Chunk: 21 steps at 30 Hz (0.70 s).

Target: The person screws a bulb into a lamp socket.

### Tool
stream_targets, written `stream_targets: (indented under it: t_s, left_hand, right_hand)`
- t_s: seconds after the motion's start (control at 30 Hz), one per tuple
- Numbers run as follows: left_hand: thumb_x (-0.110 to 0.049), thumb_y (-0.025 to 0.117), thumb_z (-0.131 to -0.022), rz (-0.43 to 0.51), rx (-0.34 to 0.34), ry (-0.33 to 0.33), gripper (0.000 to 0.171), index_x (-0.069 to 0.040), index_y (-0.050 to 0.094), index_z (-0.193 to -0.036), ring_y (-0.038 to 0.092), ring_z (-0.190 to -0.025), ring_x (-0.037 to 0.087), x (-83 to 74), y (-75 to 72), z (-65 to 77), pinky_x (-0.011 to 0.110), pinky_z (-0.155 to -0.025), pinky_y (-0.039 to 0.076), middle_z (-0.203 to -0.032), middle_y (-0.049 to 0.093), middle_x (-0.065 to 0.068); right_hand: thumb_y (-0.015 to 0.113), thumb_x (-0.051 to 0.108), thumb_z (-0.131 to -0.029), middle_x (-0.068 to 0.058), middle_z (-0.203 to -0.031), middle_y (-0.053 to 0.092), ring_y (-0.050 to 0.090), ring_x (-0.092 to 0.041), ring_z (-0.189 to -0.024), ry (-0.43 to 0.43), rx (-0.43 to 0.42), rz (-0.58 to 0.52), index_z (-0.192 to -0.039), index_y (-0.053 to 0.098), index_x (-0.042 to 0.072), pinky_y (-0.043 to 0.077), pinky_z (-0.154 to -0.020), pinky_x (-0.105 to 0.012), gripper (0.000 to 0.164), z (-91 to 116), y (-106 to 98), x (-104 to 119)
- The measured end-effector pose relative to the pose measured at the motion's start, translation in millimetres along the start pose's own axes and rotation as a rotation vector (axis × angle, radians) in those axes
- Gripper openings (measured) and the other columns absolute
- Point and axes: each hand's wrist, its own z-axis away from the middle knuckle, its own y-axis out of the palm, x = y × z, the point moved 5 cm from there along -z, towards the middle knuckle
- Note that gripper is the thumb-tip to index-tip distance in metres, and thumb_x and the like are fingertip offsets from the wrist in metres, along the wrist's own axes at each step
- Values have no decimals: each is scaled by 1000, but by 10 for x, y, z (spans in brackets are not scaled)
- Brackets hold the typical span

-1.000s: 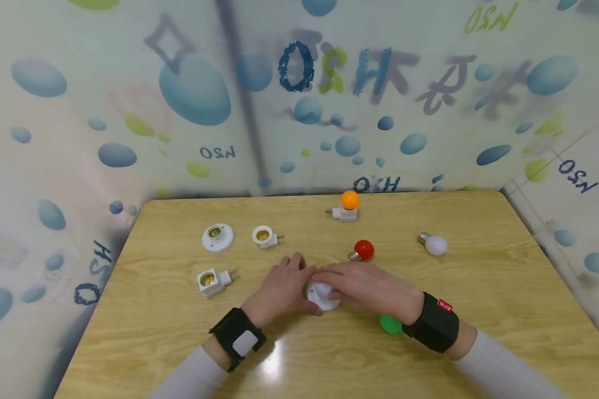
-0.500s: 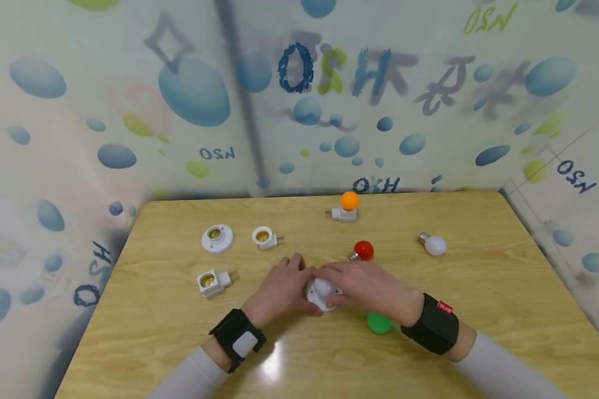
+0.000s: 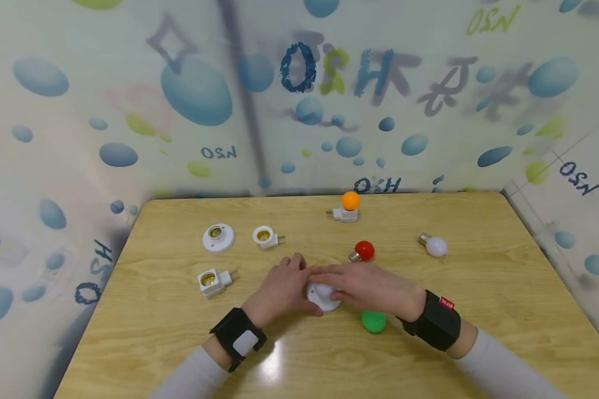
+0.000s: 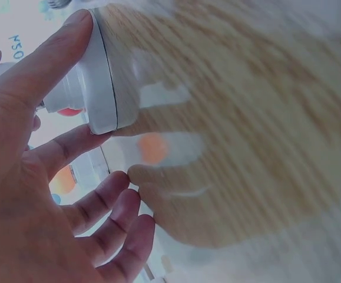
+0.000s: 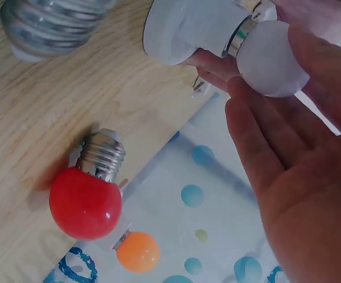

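Near the middle of the table, my left hand (image 3: 282,288) grips a round white lamp holder (image 3: 321,302) by its edge, thumb on the near side. In the left wrist view, the lamp holder (image 4: 99,76) sits between thumb and index finger, the other fingers resting on the tabletop. My right hand (image 3: 371,285) reaches over from the right and holds a white bulb (image 5: 270,59) between thumb and fingers. That bulb stands in the holder, a strip of its metal screw base showing in the right wrist view. From above, the right fingers cover much of it.
A green bulb (image 3: 374,321) lies by my right wrist, a red bulb (image 3: 364,250) just behind the hand. Farther right is another white bulb (image 3: 436,246). An orange bulb (image 3: 350,200) stands in a plug socket at the back. Left are another round holder (image 3: 218,238) and two plug sockets (image 3: 212,281).
My right thumb and fingers have shifted back and forth around the white bulb. The green bulb has rolled a little to the left. My left hand has stayed in place.
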Motion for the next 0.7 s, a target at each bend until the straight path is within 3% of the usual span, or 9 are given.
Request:
stream_targets:
  t_s: [0.43, 0.7]
  left_hand:
    - [-67, 75, -62, -42, -26, 22, 74, -23, 64, -120, 46, -89, 21, -30, -7, 7, 34, -68, 42, -105, 47, 3]
    - [-68, 74, -62, -59, -25, 19, 75, -22, 64, -121, 46, -89, 22, -27, 0, 14, 34, -67, 42, -105, 47, 4]
  right_hand:
    - [70, 29, -87, -1, -126, 62, 63, -15, -101, -46, -67, 119, -132, 60, 13, 51, -85, -30, 49, -29, 12, 38]
    - [68, 34, -87, 1, -123, 64, 64, -13, -96, -9, -104, 130, -129, 61, 14, 51, -84, -28, 48, -55, 15, 54]
